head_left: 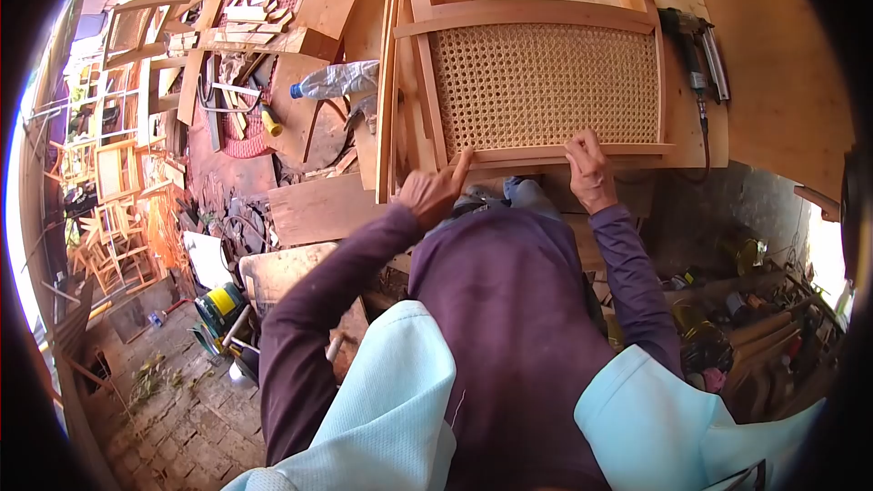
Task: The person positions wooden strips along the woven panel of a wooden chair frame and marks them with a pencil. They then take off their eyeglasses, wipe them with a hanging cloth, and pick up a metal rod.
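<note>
A wooden chair frame with a woven cane panel lies on the workbench in front of me. Along the panel's near edge runs a thin wooden strip. At the strip's left end, my left hand is closed, its index finger pressed along the wood; the other fingers are partly hidden. My right hand pinches the same strip right of its middle, fingers curled over it. To the right of the frame rests a nail gun, with an air hose attached.
Left of the frame lie long wooden boards, a plastic bottle with a blue cap and a hammer. Wood offcuts cover a red round mat. Chair frames stand farther left. Tools and clutter fill the lower right.
</note>
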`<state>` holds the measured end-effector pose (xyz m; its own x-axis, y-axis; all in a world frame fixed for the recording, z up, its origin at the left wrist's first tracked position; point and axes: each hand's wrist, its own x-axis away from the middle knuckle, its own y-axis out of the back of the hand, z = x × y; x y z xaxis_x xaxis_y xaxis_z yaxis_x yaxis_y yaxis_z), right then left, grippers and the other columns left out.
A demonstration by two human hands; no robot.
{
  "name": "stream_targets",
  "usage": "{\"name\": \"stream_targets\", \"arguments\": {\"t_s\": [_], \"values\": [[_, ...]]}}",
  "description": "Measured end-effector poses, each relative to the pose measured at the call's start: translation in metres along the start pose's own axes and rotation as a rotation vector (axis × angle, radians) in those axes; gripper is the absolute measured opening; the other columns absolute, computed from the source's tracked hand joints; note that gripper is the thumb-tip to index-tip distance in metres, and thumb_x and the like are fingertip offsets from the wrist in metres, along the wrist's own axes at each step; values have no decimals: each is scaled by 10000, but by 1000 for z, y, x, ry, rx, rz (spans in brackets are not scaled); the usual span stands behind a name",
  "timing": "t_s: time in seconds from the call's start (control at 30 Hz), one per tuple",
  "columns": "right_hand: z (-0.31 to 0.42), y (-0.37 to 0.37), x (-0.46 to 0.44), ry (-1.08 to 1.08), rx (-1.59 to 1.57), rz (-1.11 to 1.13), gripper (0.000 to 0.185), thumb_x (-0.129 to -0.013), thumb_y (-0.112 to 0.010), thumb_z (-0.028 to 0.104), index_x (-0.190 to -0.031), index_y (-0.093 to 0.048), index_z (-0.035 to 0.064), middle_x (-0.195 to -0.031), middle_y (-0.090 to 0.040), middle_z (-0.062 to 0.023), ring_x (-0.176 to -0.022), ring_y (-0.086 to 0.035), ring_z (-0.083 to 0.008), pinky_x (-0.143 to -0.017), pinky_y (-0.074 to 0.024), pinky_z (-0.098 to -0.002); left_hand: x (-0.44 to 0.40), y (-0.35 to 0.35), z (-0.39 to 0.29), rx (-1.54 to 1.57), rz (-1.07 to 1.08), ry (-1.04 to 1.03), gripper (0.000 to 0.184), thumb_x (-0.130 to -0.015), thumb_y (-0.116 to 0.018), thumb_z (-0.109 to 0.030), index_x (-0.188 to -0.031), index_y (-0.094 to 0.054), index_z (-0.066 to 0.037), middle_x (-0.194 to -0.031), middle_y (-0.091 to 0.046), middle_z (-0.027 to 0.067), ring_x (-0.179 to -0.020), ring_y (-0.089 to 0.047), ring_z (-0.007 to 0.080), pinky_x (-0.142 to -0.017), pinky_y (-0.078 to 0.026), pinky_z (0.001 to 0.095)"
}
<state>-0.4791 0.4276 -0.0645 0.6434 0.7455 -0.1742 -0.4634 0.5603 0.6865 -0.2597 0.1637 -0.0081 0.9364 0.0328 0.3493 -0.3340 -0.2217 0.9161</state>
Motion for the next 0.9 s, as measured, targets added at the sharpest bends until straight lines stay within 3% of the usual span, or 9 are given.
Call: {"name": "stream_targets", "arguments": {"t_s": [0.07, 0.17, 0.6, 0.9], "values": [[0, -2, 0, -3, 16, -6, 142, -911, -685, -48, -1032, -646, 16, -1033, -547, -124, -918, -673, -371, -767, -545, -470, 23, -15, -6, -1, 7, 94, 990, -914, -575, -98, -1731, -19, -41, -641, -682, 168, -491, -662, 310, -465, -510, 463], [6, 5, 1, 7, 9, 6, 167, -900, -698, -52, -1043, -647, 17, -1042, -555, -127, -914, -668, -368, -773, -547, -464, 28, -27, -28, 71, 88, 181, 977, -911, -585, -108, -1725, -53, -18, -678, -706, 192, -517, -683, 324, -480, -524, 468], [-4, -1, -2, -17, -44, 20, 166, -886, -740, -30, -1031, -667, 4, -1044, -561, -132, -915, -647, -353, -792, -531, -442, 17, -25, -65, 268, -32, 264, 971, -873, -611, -91, -1681, -108, 99, -718, -697, 222, -553, -678, 356, -516, -510, 502], [-5, -4, 1, -5, -24, -7, 172, -888, -754, -15, -1038, -669, -1, -1035, -562, -129, -918, -646, -356, -796, -530, -445, 27, -37, -71, 336, -52, 345, 995, -892, -618, -104, -1686, -49, 89, -677, -698, 209, -513, -660, 354, -499, -503, 504]]}}
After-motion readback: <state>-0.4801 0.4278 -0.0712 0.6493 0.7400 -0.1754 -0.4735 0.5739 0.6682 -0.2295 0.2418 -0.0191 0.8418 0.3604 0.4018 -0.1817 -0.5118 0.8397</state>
